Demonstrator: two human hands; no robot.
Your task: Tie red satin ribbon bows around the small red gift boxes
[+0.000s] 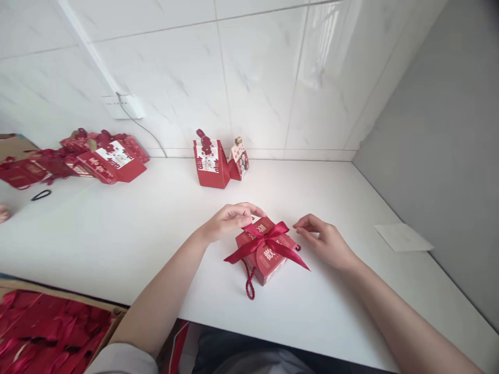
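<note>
A red gift box [268, 262] with pale lettering lies on the white table, tied on top with a dark red satin ribbon bow [265, 239]. My left hand [233, 221] is curled over its far left corner, fingers along the back edge and thumb against the bow's left loop. Just right of the bow, my right hand [322, 239] hovers apart from the box, fingers loosely bent with nothing visible in them. From the box's near left side hangs a twisted red cord loop [250, 285]; a bit of cord also shows at its right side.
Two red house-shaped boxes, one larger [212, 174] and one smaller [239, 161], stand near the tiled wall. Several decorated boxes [130, 169] are heaped at left. A carton of red ribboned items [50, 327] sits lower left. A white paper [403, 237] lies right. Another person's fingers [3, 213] show at far left.
</note>
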